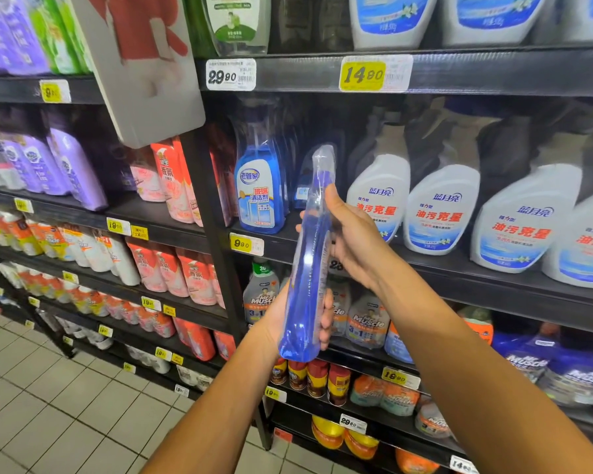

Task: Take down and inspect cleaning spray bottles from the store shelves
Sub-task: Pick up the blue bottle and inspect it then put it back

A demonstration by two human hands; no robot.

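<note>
Head view: a clear spray bottle (310,254) full of blue liquid stands nearly upright at centre. The left hand (290,323) grips its base at 6 o'clock; the right hand (350,234) grips its neck at 3 o'clock, before the shelf (493,71) of white bottles (440,210).

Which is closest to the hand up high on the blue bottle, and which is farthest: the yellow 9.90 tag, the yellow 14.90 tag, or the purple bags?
From the right hand holding the blue bottle:
1. Yellow 9.90 tag, just left on the same shelf edge.
2. Yellow 14.90 tag, on the shelf edge above.
3. Purple bags, far left in the next bay.
</note>
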